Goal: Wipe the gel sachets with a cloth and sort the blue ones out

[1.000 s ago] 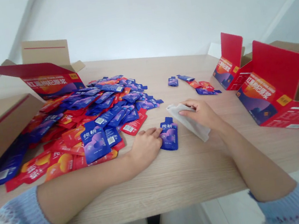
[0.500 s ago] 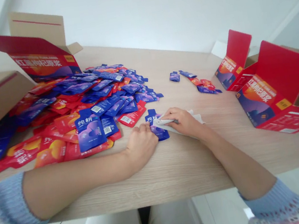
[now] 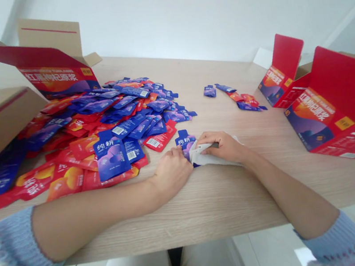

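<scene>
Blue pouch toward the tabletop's front edge: top uncovered, lower part under cloth pinched by right hand; left hand touching, grip unclear.

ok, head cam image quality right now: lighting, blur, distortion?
Head view: diffuse light, with a bright patch on the floor at lower right; head view: slightly soft overall, small print on the nearer right-hand red carton unreadable; head view: wide-angle stretch toward the edges, dark top-right corner.

Blue pouch flat on table, partly under crumpled white cloth
</scene>
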`<state>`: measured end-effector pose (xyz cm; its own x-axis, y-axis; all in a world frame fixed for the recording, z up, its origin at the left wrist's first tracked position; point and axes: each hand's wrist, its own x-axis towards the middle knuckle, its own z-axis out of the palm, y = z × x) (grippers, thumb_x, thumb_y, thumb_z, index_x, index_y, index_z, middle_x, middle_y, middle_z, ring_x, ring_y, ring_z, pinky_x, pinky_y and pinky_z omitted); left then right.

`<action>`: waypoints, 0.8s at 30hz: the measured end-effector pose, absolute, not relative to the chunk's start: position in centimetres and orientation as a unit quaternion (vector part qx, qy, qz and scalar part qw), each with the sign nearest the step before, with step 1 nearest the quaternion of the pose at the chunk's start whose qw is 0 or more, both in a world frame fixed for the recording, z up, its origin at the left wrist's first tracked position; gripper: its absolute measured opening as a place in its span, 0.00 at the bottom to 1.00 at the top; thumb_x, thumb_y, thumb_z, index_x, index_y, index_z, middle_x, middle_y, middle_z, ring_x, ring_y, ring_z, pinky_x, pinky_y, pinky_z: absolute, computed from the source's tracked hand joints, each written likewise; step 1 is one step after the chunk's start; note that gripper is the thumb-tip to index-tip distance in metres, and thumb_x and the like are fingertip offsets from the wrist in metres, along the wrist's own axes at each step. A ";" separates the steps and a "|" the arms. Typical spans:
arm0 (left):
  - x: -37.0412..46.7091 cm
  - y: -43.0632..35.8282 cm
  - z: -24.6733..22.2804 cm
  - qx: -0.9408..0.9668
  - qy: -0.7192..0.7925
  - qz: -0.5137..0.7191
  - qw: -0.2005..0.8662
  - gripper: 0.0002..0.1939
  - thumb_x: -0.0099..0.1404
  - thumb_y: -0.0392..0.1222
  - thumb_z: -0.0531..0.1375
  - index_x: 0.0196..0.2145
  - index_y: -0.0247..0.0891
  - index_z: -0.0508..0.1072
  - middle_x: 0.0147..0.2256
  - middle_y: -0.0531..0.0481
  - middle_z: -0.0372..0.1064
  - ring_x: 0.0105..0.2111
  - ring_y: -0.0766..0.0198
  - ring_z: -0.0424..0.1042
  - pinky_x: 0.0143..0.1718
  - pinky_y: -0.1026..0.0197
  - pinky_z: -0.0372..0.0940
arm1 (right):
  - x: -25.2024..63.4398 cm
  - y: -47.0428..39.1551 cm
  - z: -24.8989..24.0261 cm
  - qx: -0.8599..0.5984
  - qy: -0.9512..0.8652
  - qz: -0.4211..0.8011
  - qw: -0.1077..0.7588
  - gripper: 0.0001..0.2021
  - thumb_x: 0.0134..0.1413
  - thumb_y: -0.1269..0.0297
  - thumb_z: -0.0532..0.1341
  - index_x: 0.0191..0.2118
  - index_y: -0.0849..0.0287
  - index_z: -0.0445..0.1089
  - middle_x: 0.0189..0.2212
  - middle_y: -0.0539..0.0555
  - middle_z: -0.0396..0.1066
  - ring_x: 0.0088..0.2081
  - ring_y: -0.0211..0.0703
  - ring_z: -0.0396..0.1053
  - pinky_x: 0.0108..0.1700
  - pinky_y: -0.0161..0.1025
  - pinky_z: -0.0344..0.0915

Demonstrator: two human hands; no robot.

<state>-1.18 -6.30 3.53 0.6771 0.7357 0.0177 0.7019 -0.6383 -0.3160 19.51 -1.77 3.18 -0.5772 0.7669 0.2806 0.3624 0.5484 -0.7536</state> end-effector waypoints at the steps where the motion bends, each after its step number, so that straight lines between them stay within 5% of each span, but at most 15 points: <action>1: -1.2 -6.3 3.6 -0.905 -0.393 0.061 0.154 0.12 0.62 0.27 0.54 0.38 0.26 0.78 0.40 0.29 0.73 0.40 0.49 0.72 0.33 0.55 0.67 | 19.6 -1.4 2.9 -0.364 -0.813 0.306 0.337 0.10 0.55 0.61 0.63 0.42 0.56 0.77 0.39 0.54 0.74 0.42 0.44 0.71 0.47 0.41 0.65; 6: -1.2 -6.4 4.0 -0.909 -0.376 0.068 0.167 0.10 0.62 0.28 0.57 0.36 0.28 0.79 0.38 0.31 0.74 0.40 0.49 0.73 0.33 0.56 0.66 | 20.3 0.7 1.8 -0.440 -0.771 0.177 0.424 0.11 0.57 0.62 0.62 0.44 0.56 0.76 0.41 0.55 0.74 0.44 0.46 0.70 0.49 0.43 0.64; 12: -0.9 -6.6 3.5 -0.896 -0.399 0.052 0.189 0.11 0.61 0.27 0.56 0.36 0.27 0.79 0.36 0.32 0.74 0.37 0.51 0.73 0.32 0.57 0.64 | 17.8 0.9 1.3 -0.411 -0.844 0.145 0.314 0.12 0.59 0.65 0.59 0.47 0.56 0.76 0.42 0.56 0.74 0.45 0.46 0.69 0.49 0.43 0.63; 17: -0.7 -6.3 3.5 -0.897 -0.386 0.059 0.208 0.11 0.61 0.27 0.56 0.37 0.24 0.78 0.34 0.31 0.75 0.35 0.50 0.74 0.30 0.57 0.64 | 17.9 -0.7 3.1 -0.335 -0.875 0.250 0.245 0.10 0.58 0.65 0.60 0.43 0.57 0.77 0.41 0.56 0.74 0.44 0.45 0.69 0.50 0.42 0.62; 24: -2.5 -3.0 4.3 -0.956 -0.241 0.076 0.150 0.10 0.63 0.31 0.57 0.32 0.35 0.79 0.30 0.40 0.75 0.38 0.55 0.71 0.35 0.57 0.64 | 20.0 -3.0 5.2 -0.268 -0.846 0.426 0.177 0.10 0.55 0.60 0.63 0.40 0.59 0.77 0.37 0.52 0.74 0.40 0.43 0.70 0.44 0.39 0.64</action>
